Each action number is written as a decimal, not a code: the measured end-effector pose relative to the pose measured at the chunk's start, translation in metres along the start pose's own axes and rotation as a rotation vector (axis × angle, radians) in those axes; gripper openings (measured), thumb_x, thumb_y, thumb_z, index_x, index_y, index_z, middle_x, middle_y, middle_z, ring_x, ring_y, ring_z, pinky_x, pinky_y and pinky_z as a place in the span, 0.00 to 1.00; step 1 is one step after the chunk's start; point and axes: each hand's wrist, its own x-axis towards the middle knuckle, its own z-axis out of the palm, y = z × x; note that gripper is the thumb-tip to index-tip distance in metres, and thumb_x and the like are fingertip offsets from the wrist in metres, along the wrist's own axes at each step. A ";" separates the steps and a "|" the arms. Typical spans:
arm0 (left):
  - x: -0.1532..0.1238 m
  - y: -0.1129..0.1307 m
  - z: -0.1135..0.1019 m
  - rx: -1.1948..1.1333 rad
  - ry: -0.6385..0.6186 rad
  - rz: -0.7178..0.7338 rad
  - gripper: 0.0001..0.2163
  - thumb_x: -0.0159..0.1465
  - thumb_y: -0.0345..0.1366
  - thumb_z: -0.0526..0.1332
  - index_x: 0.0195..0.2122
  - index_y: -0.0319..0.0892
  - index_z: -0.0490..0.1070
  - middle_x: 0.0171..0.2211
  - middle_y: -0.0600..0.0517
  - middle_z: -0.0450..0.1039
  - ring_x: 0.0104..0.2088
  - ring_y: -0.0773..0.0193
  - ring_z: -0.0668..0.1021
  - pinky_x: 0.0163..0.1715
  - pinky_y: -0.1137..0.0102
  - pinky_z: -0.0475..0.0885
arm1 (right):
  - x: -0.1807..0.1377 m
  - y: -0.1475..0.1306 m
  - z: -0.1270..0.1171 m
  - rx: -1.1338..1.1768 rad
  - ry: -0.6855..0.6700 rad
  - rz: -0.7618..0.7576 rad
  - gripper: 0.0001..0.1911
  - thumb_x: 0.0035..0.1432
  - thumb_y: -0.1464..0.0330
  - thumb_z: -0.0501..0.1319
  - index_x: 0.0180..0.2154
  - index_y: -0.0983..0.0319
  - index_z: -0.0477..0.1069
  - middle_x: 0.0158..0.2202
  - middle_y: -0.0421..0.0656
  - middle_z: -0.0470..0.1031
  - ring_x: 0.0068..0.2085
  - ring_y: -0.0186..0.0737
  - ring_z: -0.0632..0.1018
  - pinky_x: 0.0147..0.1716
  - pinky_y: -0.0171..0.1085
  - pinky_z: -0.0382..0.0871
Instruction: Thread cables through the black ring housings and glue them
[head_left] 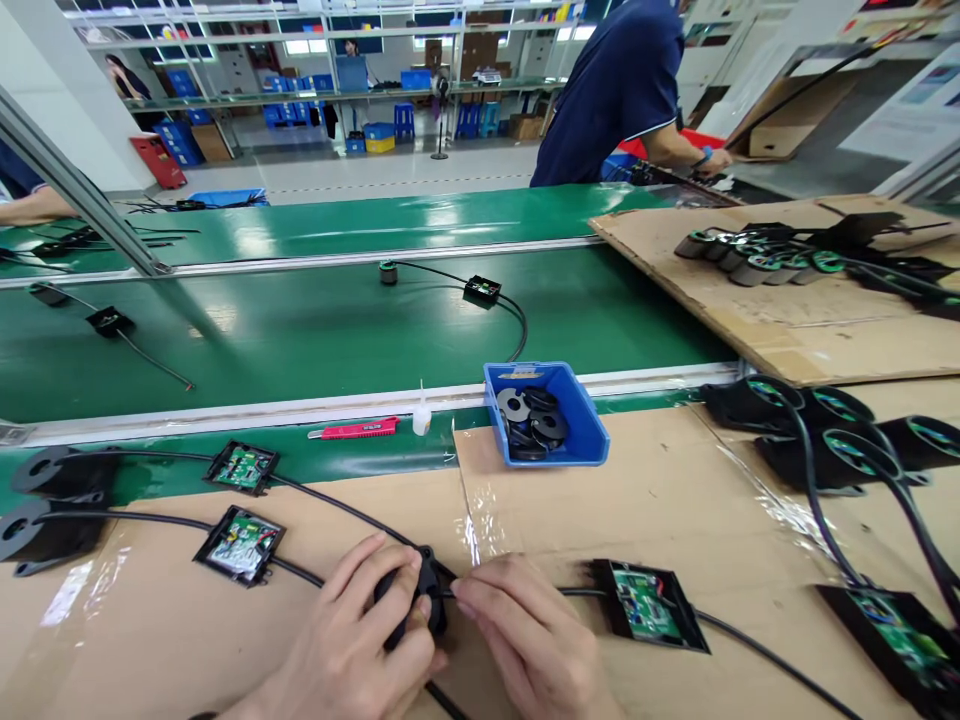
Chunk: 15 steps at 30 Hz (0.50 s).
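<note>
My left hand [360, 630] is closed around a black round housing [430, 580], partly hidden by the fingers. On its right side my right hand [529, 635] pinches the black cable [581, 592] close to where it meets the housing. That cable runs right to an open black box with a green circuit board [649, 603]. Left of my hands lie two more open boxes with circuit boards, a nearer one [241, 545] and a farther one [244, 467]. Their cables lead to black round housings [56, 470] at the left edge.
A blue bin [592, 440] holds black and grey rings [547, 428]. Beside it are a small white bottle [421, 415] and a red utility knife [360, 429]. Black housings [832, 450] crowd the right. Behind runs a green conveyor belt [315, 330] with cabled parts; a person [615, 90] stands beyond.
</note>
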 end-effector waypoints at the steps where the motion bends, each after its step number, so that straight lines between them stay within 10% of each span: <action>1: 0.000 0.000 0.001 -0.019 0.007 -0.013 0.07 0.68 0.31 0.60 0.31 0.39 0.74 0.39 0.46 0.79 0.49 0.55 0.78 0.60 0.56 0.69 | 0.001 -0.001 0.000 -0.069 0.027 -0.018 0.13 0.65 0.81 0.55 0.44 0.65 0.74 0.37 0.47 0.76 0.37 0.38 0.74 0.35 0.36 0.73; 11: -0.013 -0.015 -0.006 -0.407 -0.107 -0.154 0.13 0.62 0.28 0.55 0.46 0.43 0.74 0.45 0.46 0.77 0.55 0.54 0.76 0.67 0.51 0.56 | -0.005 -0.018 0.018 -0.520 -0.094 -0.294 0.15 0.70 0.77 0.49 0.44 0.72 0.74 0.23 0.39 0.71 0.22 0.33 0.73 0.20 0.34 0.63; 15: 0.007 -0.028 -0.002 -0.856 -0.234 -0.633 0.08 0.68 0.36 0.55 0.43 0.43 0.71 0.40 0.48 0.78 0.46 0.57 0.80 0.52 0.61 0.72 | -0.002 -0.025 0.028 -0.679 -0.048 -0.334 0.16 0.71 0.77 0.48 0.39 0.71 0.74 0.21 0.38 0.68 0.20 0.33 0.70 0.18 0.36 0.59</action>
